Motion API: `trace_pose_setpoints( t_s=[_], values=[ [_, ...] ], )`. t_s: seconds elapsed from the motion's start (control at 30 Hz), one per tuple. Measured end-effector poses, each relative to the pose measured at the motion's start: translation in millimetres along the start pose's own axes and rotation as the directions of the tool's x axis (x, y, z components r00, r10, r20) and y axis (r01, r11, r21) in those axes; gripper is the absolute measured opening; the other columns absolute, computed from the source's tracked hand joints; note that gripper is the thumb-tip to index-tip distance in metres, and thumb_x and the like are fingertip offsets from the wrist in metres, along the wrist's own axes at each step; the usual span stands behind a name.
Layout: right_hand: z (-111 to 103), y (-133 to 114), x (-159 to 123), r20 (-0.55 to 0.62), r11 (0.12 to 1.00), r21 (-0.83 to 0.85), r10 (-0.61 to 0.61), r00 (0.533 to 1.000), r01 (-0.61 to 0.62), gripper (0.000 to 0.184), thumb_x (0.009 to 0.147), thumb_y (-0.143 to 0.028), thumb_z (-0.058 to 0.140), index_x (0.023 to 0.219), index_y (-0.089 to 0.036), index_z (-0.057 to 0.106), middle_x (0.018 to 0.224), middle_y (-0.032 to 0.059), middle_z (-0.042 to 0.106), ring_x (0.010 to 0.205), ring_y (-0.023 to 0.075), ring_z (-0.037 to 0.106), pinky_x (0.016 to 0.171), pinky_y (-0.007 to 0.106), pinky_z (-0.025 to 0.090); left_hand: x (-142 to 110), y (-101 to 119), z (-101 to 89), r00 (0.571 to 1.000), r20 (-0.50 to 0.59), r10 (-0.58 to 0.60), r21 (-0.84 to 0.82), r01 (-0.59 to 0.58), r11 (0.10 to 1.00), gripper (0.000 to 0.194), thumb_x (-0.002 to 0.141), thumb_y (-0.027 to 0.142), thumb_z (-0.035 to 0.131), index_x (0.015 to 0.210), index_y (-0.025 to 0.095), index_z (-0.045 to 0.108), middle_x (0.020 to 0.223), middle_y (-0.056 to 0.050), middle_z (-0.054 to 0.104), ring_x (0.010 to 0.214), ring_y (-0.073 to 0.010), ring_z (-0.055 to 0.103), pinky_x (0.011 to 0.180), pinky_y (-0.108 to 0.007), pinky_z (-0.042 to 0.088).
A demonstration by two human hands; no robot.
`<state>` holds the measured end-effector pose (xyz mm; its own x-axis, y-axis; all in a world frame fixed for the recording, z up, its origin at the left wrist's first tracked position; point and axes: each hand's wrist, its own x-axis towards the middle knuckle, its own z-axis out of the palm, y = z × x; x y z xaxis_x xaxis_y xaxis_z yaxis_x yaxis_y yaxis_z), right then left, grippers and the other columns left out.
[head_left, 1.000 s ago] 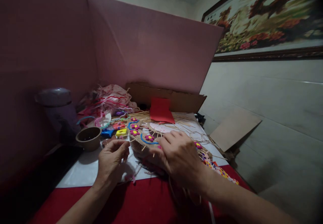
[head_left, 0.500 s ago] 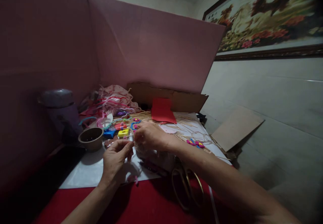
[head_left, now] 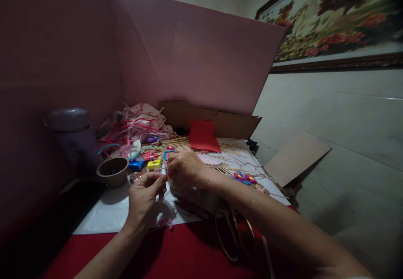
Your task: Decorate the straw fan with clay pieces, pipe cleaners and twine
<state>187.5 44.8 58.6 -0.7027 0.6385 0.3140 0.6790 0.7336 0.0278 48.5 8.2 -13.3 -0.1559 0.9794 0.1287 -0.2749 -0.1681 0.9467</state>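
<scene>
Left hand is pinched, contents unclear; right hand just beside, over craft piece, grip hidden; flowers on, remainder unclear

Left hand pinched, right hand curled

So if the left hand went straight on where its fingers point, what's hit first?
Likely the right hand, just beyond the left hand. Depth is unclear, so the flower-decorated craft could come first.
</scene>
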Motion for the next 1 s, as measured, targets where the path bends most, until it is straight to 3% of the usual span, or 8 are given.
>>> trace_pose_setpoints(
  t_s=[1.0],
  values=[
    [-3.1, -7.6, 2.5, -0.001, 0.999, -0.054, 0.005, 1.0, -0.005, 0.01, 0.074, -0.019, 0.063, 0.068, -0.021, 0.07, 0.08, -0.0002, 0.068, 0.078, 0.0167, 0.05, 0.067, 0.03, 0.024, 1.3, 0.8, 2.4, 0.999, -0.024, 0.027, -0.006, -0.027, 1.0, 0.028, 0.056, 0.033, 0.077, 0.065, 0.014, 0.059, 0.044, 0.005, 0.053, 0.037, -0.0069, 0.044, 0.035, -0.017, 0.032]
  ],
)
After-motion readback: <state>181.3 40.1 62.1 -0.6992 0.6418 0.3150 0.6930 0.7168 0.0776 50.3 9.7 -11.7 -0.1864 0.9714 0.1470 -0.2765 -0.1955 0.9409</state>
